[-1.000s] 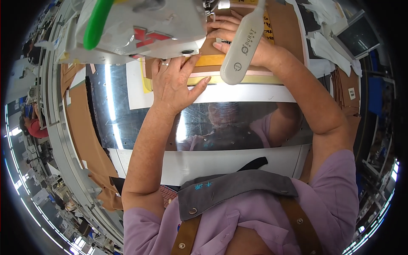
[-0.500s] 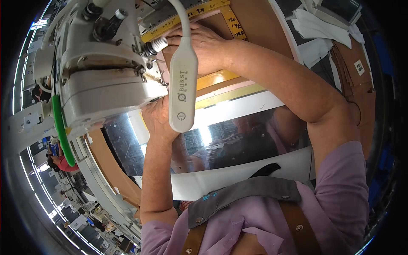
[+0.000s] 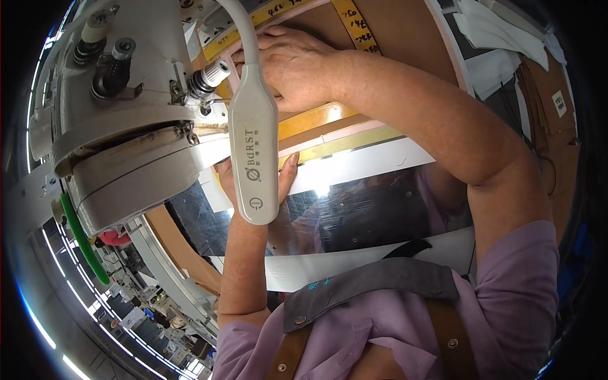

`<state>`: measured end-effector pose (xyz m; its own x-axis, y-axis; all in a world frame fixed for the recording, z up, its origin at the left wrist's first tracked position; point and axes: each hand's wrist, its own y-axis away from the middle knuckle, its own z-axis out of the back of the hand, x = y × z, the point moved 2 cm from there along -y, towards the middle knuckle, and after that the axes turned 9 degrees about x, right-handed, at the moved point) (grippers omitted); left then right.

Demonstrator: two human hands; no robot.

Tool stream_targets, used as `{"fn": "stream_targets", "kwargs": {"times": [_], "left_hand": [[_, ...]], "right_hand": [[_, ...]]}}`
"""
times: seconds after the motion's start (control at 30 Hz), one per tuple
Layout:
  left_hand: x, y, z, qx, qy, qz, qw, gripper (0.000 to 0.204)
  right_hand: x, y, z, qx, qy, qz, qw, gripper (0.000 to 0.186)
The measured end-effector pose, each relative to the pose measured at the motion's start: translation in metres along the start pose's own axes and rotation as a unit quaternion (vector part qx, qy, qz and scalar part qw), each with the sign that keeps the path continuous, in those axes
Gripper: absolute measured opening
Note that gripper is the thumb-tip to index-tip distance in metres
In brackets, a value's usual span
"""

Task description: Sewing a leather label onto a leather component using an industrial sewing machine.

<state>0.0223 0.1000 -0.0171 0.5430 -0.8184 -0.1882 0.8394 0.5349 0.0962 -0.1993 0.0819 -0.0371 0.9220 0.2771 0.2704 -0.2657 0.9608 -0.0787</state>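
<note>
My right hand [image 3: 297,66] lies on a flat sewing template [image 3: 415,38] edged with yellow strips, its fingers stretched toward the sewing machine's needle area. A yellow strip [image 3: 323,118] runs just below that palm. Lower down, my left hand [image 3: 287,179] is at the template's near edge, thumb apart from the fingers. A white lamp [image 3: 254,152] on a bent neck covers the middle of this hand. To the left stands the white sewing machine head [image 3: 136,164]; its needle is hidden from view.
A shiny dark metal plate [image 3: 380,212] lies in front of the template, next to a white table edge [image 3: 304,272]. Brown sheets [image 3: 551,107] and white cloth [image 3: 500,31] are at the right. A green curved bar [image 3: 82,237] hangs at the machine's left.
The view has shifted, so machine and lamp appear lower and further left. My left thumb now shows beside the lamp. My right hand stays on the template.
</note>
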Motion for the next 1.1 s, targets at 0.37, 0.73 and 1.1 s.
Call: {"fn": "stream_targets", "kwargs": {"times": [0.37,0.73,1.1], "left_hand": [[-0.038,-0.008,0.016,-0.059,0.001,0.025,0.998,0.07],[-0.001,0.013,-0.009,-0.147,0.04,-0.009,0.988,0.064],[-0.021,0.011,-0.016,-0.129,-0.029,0.044,0.99,0.069]], "right_hand": [[-0.005,-0.003,-0.022,-0.134,0.022,-0.005,0.991,0.077],[-0.007,-0.003,-0.01,0.041,0.118,-0.027,0.992,0.079],[0.002,-0.002,0.011,0.114,0.067,-0.057,0.99,0.081]]}}
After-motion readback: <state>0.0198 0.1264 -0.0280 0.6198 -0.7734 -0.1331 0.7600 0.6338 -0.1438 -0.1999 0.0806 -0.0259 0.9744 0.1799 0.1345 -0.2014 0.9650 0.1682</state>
